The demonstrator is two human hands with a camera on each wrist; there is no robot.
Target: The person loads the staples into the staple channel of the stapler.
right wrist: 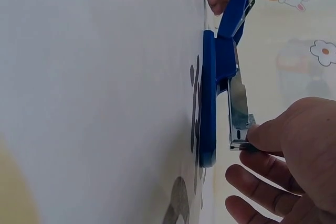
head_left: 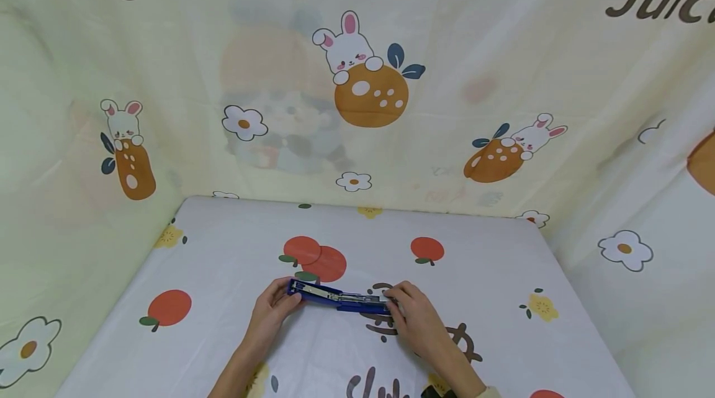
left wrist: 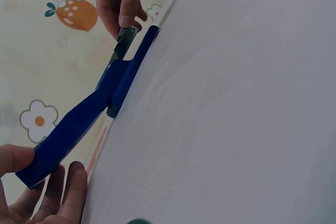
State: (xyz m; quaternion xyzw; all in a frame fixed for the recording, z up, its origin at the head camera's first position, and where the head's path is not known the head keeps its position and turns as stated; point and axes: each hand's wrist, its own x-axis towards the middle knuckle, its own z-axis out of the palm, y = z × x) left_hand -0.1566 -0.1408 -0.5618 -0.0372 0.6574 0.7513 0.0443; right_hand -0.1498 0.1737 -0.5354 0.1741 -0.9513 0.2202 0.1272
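Observation:
A blue stapler (head_left: 341, 302) lies spread open on the tablecloth, its top cover swung back to the left and its metal magazine (right wrist: 239, 103) exposed above the blue base (right wrist: 208, 98). My left hand (head_left: 274, 302) grips the far end of the cover, thumb on one side and fingers on the other. At the magazine's front end, my right hand (head_left: 414, 317) holds a short ridged metal piece, like a strip of staples (right wrist: 251, 119), under the thumb. The index finger is close below the magazine tip; the other fingers (right wrist: 257, 187) are spread, loosely bent.
A white tablecloth (head_left: 223, 348) printed with red fruit and dark lettering covers the table. Pale printed curtains (head_left: 424, 156) stand along its back and both sides. A small black object (head_left: 432, 392) shows by the right wrist.

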